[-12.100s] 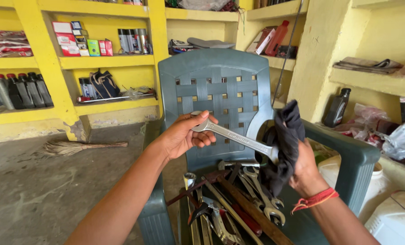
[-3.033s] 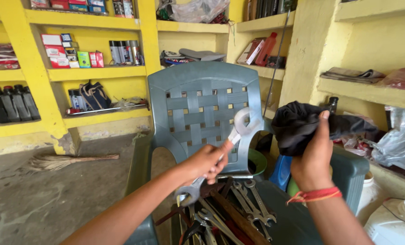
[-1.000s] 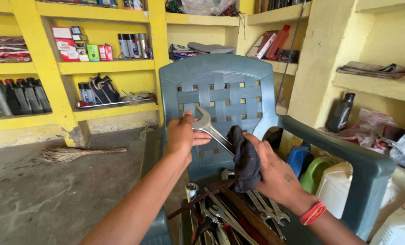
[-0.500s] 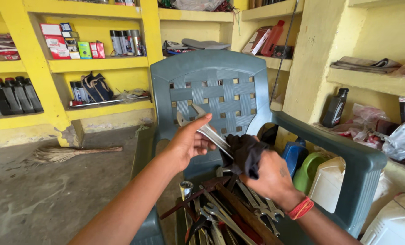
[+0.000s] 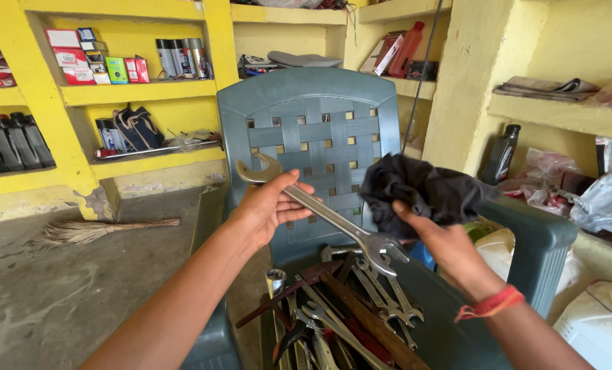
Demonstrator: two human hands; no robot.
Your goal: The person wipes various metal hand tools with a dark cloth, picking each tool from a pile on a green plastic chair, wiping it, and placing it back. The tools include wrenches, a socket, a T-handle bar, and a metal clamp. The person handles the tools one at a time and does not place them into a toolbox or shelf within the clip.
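Note:
My left hand (image 5: 268, 209) grips a long double-ended silver wrench (image 5: 323, 214) near its upper end, holding it slanted down to the right above a chair seat. My right hand (image 5: 443, 243) holds a bunched black cloth (image 5: 422, 192) just right of the wrench's lower jaw, apart from the metal. An orange thread band circles my right wrist. Below both hands, several spanners and other hand tools (image 5: 350, 315) lie piled on the seat of a grey-blue plastic chair (image 5: 306, 123).
Yellow wall shelves (image 5: 141, 92) carry boxes, cans and dark bottles. A straw broom (image 5: 93, 231) lies on the concrete floor at left. At right are a dark bottle (image 5: 501, 154), plastic bags (image 5: 607, 199) and white containers (image 5: 594, 322).
My right hand has pulled the black cloth off the wrench shaft and lifted it to the right. The wrench's lower jaw now shows bare. My left hand keeps its grip.

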